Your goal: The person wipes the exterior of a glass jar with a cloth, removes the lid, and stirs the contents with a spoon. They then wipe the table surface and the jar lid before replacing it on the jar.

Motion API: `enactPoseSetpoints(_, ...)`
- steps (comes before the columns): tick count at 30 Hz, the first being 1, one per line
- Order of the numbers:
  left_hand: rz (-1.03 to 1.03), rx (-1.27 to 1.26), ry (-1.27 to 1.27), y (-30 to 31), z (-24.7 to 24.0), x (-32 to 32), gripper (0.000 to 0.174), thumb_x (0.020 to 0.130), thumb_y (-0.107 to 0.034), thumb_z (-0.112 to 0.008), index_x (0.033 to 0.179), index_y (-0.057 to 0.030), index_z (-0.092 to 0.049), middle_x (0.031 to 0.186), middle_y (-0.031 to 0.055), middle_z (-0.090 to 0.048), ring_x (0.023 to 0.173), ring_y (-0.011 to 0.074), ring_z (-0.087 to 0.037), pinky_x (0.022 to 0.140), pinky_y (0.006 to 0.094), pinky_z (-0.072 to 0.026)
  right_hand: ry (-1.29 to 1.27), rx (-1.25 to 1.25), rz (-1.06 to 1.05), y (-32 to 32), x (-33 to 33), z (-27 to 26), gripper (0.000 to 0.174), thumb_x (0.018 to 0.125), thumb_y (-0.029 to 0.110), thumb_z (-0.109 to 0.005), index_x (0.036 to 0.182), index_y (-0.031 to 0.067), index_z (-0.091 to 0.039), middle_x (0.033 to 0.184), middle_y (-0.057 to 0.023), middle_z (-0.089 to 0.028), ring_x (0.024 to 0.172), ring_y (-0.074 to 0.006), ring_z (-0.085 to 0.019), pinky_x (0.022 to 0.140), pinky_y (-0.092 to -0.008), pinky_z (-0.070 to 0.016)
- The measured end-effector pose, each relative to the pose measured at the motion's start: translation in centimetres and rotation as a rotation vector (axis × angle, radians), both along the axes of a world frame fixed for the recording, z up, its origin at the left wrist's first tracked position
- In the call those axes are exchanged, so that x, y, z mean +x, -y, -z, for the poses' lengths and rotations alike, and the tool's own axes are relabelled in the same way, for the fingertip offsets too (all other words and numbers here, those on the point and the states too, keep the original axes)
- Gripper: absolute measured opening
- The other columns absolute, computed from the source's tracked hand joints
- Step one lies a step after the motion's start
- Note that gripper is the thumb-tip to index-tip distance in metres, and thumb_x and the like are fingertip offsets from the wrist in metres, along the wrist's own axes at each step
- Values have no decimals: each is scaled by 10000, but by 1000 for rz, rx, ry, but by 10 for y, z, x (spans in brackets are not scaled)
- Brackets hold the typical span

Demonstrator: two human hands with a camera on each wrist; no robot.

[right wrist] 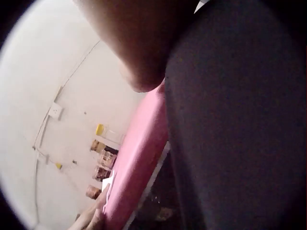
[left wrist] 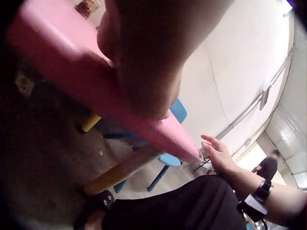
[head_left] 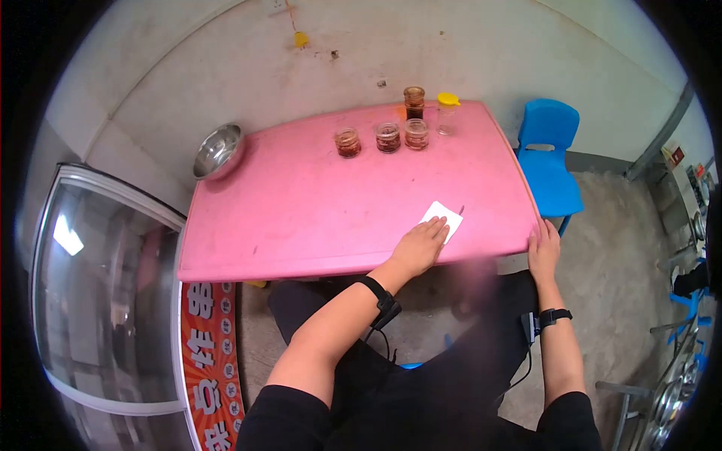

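My left hand (head_left: 421, 246) lies on a folded white tissue (head_left: 442, 213), its fingers extended over it near the front edge of the pink table (head_left: 301, 218). A small dark mark (head_left: 462, 210) shows on the tabletop just beside the tissue. In the right wrist view, the left fingers and the tissue (right wrist: 108, 184) appear at the table's edge. At the right front corner of the table is my right hand (head_left: 544, 249), fingertips at the rim and nothing held. From the left wrist, the right hand (left wrist: 219, 154) shows loosely bent fingers near that corner.
Several glass jars with dark reddish contents (head_left: 387, 138) stand toward the back, with a yellow-lidded jar (head_left: 446, 120) beside them. A metal bowl (head_left: 219, 152) sits at the far left corner. A blue chair (head_left: 550, 158) stands right of the table; a glass-fronted cabinet (head_left: 113, 286) stands left.
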State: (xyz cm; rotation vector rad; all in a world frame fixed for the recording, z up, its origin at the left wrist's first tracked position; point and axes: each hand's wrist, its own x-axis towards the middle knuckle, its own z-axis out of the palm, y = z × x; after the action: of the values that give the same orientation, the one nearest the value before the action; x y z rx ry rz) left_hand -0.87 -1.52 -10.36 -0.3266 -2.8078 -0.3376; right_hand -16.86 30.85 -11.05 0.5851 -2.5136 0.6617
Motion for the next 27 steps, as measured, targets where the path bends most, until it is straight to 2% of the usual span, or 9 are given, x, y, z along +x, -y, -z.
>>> enactPoseSetpoints(5, -39, 119, -20, 0, 5, -13, 367, 935, -100, -505, 1278, -29, -613, 1350, 178, -616, 1278, 317, -575, 1056, 407, -487, 28, -23, -23, 7, -1, -6, 454, 931, 153, -608, 1375, 66, -566, 1333, -214, -564, 1245, -391, -527, 1058, -469, -429)
enactPoseSetpoints(12, 138, 62, 20, 8, 2, 35, 364, 925, -66, -489, 1266, 6, -597, 1350, 196, -612, 1270, 321, -582, 1072, 414, -477, 33, -15, 5, 7, -2, -3, 461, 915, 176, -642, 1357, 66, -577, 1323, -203, -565, 1262, -382, -514, 1068, -480, -425)
enactPoseSetpoints(16, -301, 93, 167, 82, -16, 65, 334, 957, -102, -490, 1261, -17, -599, 1181, 250, -666, 1025, 421, -669, 867, 486, -560, 30, -36, 15, -1, 0, -4, 452, 925, 181, -628, 1358, 61, -578, 1323, -211, -569, 1257, -388, -516, 1069, -474, -422)
enactPoseSetpoints(20, -798, 126, 126, 184, -30, 127, 248, 983, -111, -482, 1101, 12, -663, 843, 273, -692, 799, 450, -689, 678, 510, -529, 0, -47, 0, -4, -9, 5, 446, 919, 172, -625, 1348, 58, -580, 1309, -219, -579, 1242, -396, -526, 1057, -486, -428)
enactPoseSetpoints(23, -815, 188, -124, 214, -13, 160, 268, 1007, -153, -474, 1034, 10, -685, 781, 273, -679, 728, 438, -686, 606, 499, -501, 47, -94, -35, -5, -16, 15, 439, 933, 169, -600, 1356, 57, -575, 1304, -228, -587, 1226, -404, -536, 1051, -482, -433)
enactPoseSetpoints(24, -862, 483, 31, 203, 1, 152, 311, 1035, -193, -453, 1052, 19, -680, 788, 268, -681, 708, 426, -677, 598, 500, -485, 35, -87, -48, -3, -17, 16, 429, 949, 176, -582, 1357, 42, -570, 1307, -231, -587, 1222, -405, -539, 1050, -483, -433)
enactPoseSetpoints(25, -807, 472, 26, 167, 0, 141, 339, 1054, -220, -437, 1082, 26, -668, 788, 258, -683, 718, 437, -660, 627, 515, -481, 39, -66, -70, -5, -27, 27, 428, 960, 192, -575, 1349, 16, -568, 1299, -235, -592, 1226, -408, -539, 1052, -487, -430)
enactPoseSetpoints(26, -758, 422, 143, 119, -7, 126, 333, 1041, -210, -429, 1138, 27, -643, 909, 269, -693, 808, 458, -661, 690, 532, -495, 19, -57, -81, -2, -24, 24, 427, 961, 195, -565, 1338, -7, -571, 1299, -242, -593, 1226, -420, -542, 1058, -488, -426)
enactPoseSetpoints(27, -479, 287, 96, 83, 4, 118, 330, 985, -105, -497, 1284, -20, -608, 1004, 258, -702, 876, 414, -691, 754, 498, -541, -26, -11, -56, -6, -35, 39, 418, 965, 182, -547, 1329, -22, -575, 1300, -250, -594, 1224, -427, -547, 1060, -486, -425)
